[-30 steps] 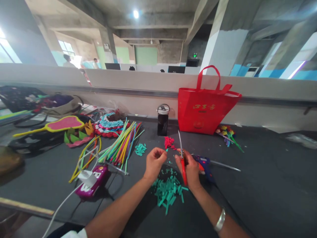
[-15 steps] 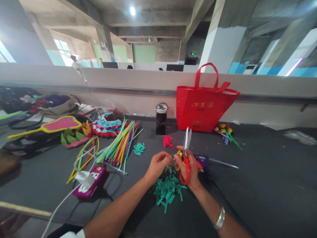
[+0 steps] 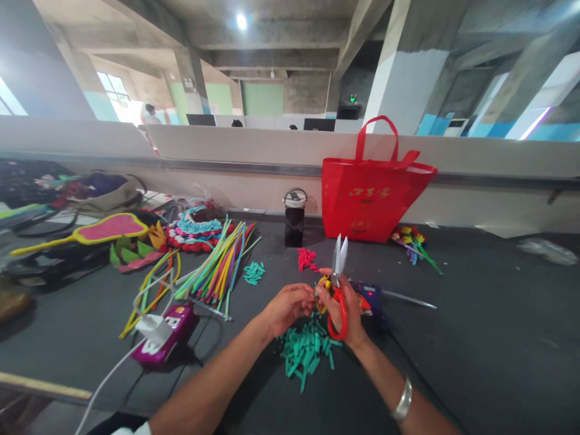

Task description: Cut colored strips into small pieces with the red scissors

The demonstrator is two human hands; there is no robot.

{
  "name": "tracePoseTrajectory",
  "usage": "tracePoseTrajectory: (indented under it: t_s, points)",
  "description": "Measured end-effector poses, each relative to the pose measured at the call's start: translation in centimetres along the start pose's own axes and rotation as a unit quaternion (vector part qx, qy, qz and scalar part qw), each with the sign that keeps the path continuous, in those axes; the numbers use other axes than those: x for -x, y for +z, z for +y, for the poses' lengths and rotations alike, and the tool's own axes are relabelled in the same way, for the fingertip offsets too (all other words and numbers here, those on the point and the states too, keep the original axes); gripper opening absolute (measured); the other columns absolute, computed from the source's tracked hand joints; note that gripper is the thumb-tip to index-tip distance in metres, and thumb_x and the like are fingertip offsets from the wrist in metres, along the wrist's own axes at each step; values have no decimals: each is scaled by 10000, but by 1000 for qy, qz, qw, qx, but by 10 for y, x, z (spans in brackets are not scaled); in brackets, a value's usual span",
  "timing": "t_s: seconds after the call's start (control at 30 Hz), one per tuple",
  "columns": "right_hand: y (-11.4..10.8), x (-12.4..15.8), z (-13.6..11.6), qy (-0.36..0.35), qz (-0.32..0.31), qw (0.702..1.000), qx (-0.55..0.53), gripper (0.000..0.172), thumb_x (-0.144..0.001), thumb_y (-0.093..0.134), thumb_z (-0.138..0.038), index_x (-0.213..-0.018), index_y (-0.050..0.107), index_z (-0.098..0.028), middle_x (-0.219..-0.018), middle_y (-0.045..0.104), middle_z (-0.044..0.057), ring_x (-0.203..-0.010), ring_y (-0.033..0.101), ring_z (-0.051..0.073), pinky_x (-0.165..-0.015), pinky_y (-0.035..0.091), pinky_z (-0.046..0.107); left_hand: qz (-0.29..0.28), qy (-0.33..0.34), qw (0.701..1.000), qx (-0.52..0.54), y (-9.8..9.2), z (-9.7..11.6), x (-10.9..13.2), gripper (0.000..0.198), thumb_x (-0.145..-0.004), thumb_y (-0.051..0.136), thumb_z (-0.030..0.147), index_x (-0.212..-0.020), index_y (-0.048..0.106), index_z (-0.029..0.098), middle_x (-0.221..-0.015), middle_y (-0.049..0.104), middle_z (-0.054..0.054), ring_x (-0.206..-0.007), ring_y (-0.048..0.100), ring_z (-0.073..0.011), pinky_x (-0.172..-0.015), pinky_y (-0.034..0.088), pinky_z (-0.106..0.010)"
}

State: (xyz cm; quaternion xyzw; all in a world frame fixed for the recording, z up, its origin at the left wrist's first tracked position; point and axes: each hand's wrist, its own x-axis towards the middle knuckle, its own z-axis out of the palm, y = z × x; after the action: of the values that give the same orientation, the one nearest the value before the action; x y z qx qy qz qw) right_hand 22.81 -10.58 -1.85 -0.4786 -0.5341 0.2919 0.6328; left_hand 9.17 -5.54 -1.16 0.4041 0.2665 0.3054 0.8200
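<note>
My right hand [image 3: 347, 308] grips red-handled scissors [image 3: 338, 284], blades pointing up and slightly apart. My left hand [image 3: 285, 308] sits just to its left, fingertips pinched beside the right thumb; a small piece may be between them, but I cannot make it out. Below both hands lies a heap of teal strip cuttings [image 3: 306, 350] on the dark table [image 3: 475, 338]. A small red pile of cuttings [image 3: 307, 258] and a small teal pile [image 3: 254, 272] lie farther back.
A blue glue gun [image 3: 372, 297] lies right behind my right hand. Colourful sticks [image 3: 222, 260], a purple power strip [image 3: 165, 332] with a white cable, a dark bottle [image 3: 294, 219], a red tote bag [image 3: 374, 196] and craft flowers [image 3: 414, 241] stand around. Bags and foam crafts fill the left.
The scissors turned from edge-on to blades up and apart, and my left hand dropped lower and closer to my right hand.
</note>
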Motion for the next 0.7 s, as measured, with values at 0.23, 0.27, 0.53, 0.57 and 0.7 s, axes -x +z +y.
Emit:
tracePoseTrajectory:
  t_s: [0.23,0.27,0.53,0.57,0.7]
  points:
    - [0,2,8,-35,45,978,203,323,-875,527,-373,-1143,542,-194,-876,648,32,-743,628,160,-729,513,291,69,136,987,56,-1,1,-2,111,-678,700,211,-701,610,151,-590,513,35,-541,461,-70,-574,367,-210]
    - [0,2,11,-44,42,971,230,326,-873,529,-374,-1141,548,-190,-929,659,52,-797,636,176,-768,509,310,82,156,982,63,-1,1,-2,119,-687,701,225,-718,607,159,-601,517,37,-550,469,-72,-589,378,-211]
    - [7,6,24,-67,-6,931,358,376,-809,522,-213,-1182,552,-183,-1054,665,83,-922,648,213,-824,517,349,117,200,970,78,6,3,1,177,-713,698,293,-771,583,172,-659,587,15,-618,551,-107,-620,414,-232]
    - [8,7,25,-69,-10,928,367,389,-795,522,-192,-1183,553,-186,-1075,660,82,-945,645,215,-840,514,354,114,200,969,85,7,3,1,185,-710,703,295,-774,581,172,-666,593,14,-628,557,-110,-629,420,-236]
    - [11,8,25,-78,-27,922,379,420,-767,528,-157,-1184,557,-201,-1121,647,75,-991,634,220,-859,513,360,109,194,969,109,7,2,1,208,-695,724,290,-775,572,174,-682,607,15,-640,566,-114,-658,437,-248]
